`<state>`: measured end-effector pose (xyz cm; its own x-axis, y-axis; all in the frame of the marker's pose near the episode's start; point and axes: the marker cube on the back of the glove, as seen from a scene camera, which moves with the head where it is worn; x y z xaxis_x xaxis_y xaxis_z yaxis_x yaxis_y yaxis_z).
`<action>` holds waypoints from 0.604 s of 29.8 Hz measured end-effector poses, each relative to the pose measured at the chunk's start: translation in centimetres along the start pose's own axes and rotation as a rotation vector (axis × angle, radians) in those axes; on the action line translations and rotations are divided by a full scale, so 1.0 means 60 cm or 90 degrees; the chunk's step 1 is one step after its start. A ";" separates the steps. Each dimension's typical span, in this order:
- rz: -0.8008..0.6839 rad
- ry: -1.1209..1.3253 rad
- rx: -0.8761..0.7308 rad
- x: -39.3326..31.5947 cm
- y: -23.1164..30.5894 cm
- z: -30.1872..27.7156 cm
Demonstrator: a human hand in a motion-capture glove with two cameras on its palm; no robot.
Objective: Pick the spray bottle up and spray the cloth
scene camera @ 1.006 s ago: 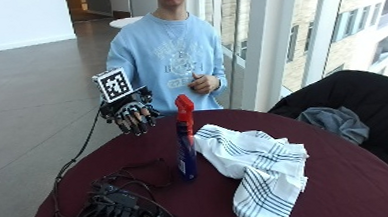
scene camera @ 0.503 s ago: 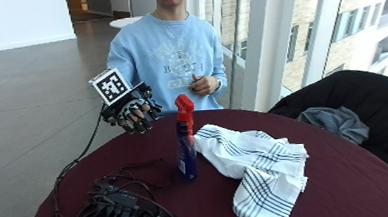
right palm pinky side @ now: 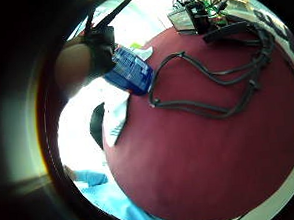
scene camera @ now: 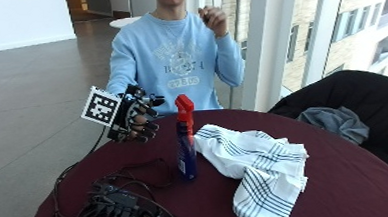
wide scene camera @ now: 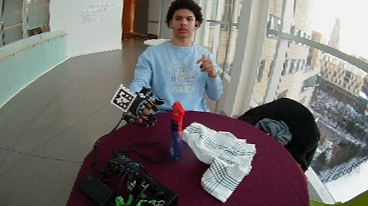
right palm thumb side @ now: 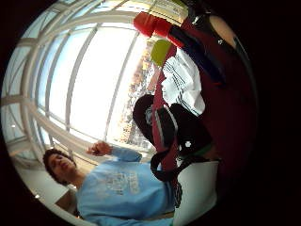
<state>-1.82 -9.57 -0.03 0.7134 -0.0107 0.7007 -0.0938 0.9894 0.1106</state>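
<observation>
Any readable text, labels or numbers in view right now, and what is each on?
None reads clearly.
Sweatshirt: printed chest lettering, too blurred to read.
Spray bottle: label on its lower body, too small to read.
Far wall in the wide outside view: lettering, too small to read.

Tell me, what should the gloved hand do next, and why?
Probably move sideways to the spray bottle and close around its neck. The gloved right hand hangs in the air beside the bottle, holding nothing, fingers loosely curled. The bottle stands upright on the table, untouched, next to the striped cloth.
</observation>
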 end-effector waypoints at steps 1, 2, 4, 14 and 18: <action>0.014 -0.005 0.000 0.000 -0.009 0.004; 0.028 -0.005 -0.005 0.001 -0.018 0.008; 0.047 0.001 -0.015 0.002 -0.034 0.016; 0.083 -0.072 -0.043 0.013 -0.105 0.079; 0.087 -0.089 -0.036 0.012 -0.119 0.096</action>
<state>-4.64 -17.50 3.76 0.5929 0.1087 0.7979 -0.1420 0.9894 -0.0293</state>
